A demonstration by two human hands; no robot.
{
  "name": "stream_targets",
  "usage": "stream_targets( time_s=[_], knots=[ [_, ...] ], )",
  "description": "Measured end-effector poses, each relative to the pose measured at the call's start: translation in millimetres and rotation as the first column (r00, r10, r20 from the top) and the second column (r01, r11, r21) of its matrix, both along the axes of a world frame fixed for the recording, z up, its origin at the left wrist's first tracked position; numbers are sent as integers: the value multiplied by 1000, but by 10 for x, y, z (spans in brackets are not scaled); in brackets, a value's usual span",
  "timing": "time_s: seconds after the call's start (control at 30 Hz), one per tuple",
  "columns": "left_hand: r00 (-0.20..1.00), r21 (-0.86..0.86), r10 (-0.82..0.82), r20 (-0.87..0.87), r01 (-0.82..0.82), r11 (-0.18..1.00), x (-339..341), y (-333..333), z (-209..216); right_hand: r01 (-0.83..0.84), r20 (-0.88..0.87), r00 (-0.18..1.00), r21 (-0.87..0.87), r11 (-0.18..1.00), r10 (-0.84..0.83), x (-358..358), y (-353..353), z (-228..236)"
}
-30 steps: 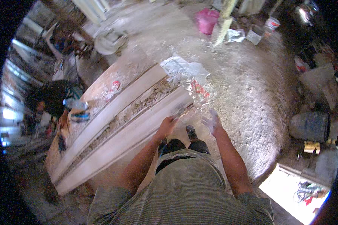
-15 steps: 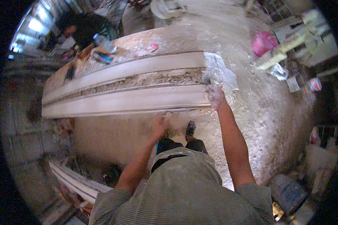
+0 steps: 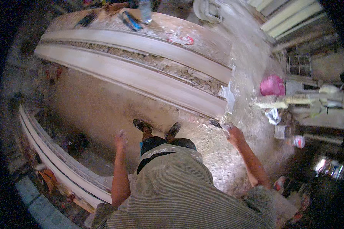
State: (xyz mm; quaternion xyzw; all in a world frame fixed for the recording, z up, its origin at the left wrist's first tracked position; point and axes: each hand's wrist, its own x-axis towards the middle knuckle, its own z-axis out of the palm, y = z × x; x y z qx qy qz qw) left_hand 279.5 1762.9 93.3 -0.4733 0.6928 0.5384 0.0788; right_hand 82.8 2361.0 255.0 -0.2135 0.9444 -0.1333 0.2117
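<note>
My right hand [image 3: 233,133] is closed round a small brush [image 3: 215,124] with a dark head. The brush sits just off the near right end of the front pale moulding [image 3: 153,82], over the powdery floor; whether it touches the moulding I cannot tell. White residue coats the fingers of this hand. My left hand [image 3: 120,140] hangs in the air left of my legs, with nothing visible in it and its fingers loosely extended. A second pale moulding [image 3: 160,49] lies behind the first, with a rough, crusty strip [image 3: 153,61] between them.
On the dusty board [image 3: 214,36] behind the mouldings stand a clear bottle [image 3: 145,11] and a blue-handled tool [image 3: 132,21]. More long mouldings [image 3: 61,156] lie at lower left. A pink bundle [image 3: 272,85] and a small white tub [image 3: 298,141] are on the right.
My view has turned, so the mouldings now slant down to the right. My right hand and the brush have come off the mouldings' end toward me. My left hand has moved left, away from the front edge.
</note>
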Motion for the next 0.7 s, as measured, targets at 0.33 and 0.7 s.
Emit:
stream_targets(
  time_s=[0.33, 0.7],
  knots=[
    [971, 100, 35, -237, -11, 995, -292, 570, 653, -515, -126, 852, -34, 857, 507, -1222, -2863, -473],
    [999, -99, -48, 15, 50, 994, 1186, 189, -1129, -323, -172, 938, -115, 939, 302, -1247, -4327, -1126]
  ],
)
